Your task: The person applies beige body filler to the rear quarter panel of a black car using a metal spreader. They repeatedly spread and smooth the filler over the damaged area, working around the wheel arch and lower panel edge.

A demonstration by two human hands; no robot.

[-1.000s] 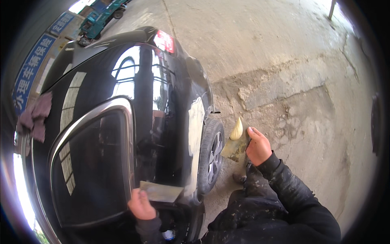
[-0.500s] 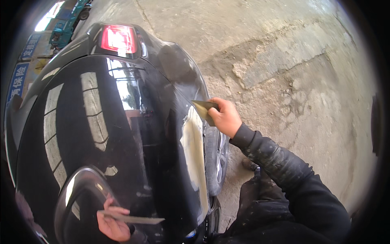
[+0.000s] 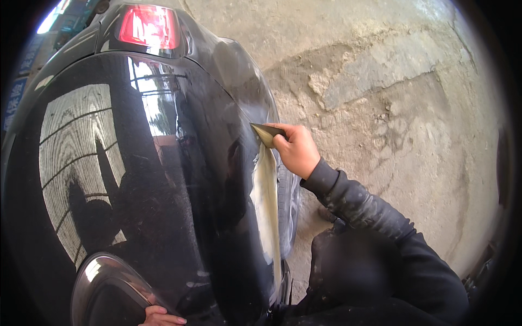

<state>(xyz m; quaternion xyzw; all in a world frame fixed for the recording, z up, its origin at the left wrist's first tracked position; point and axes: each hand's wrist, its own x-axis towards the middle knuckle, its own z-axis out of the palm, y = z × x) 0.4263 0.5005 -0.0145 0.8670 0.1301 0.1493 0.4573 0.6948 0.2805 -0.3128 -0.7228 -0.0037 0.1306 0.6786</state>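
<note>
My right hand [image 3: 298, 150] is closed around a flat metal putty spreader [image 3: 265, 135], pinched between thumb and fingers. The spreader's edge meets the black car body at the upper end of a long cream-coloured patch of filler [image 3: 265, 209]. This patch runs down the panel beside the rear wheel, smooth in the middle and ragged along its left edge. At the bottom edge of the view, only the curled fingers of my left hand [image 3: 162, 317] show, near the fuel flap. The thin flat plate it held a moment ago is out of view.
The glossy black car panel [image 3: 147, 212] fills the left half, with a lit-looking red tail light [image 3: 149, 27] at its far end. A round-edged fuel flap [image 3: 111, 288] lies lower left. The rear tyre [image 3: 287, 209] stands beside rough concrete floor [image 3: 391, 141].
My view has shifted, with the tail light now higher. The spreader stays at the filler's upper end, its blade turned a little. My left hand has sunk toward the lower edge, its plate leaving view.
</note>
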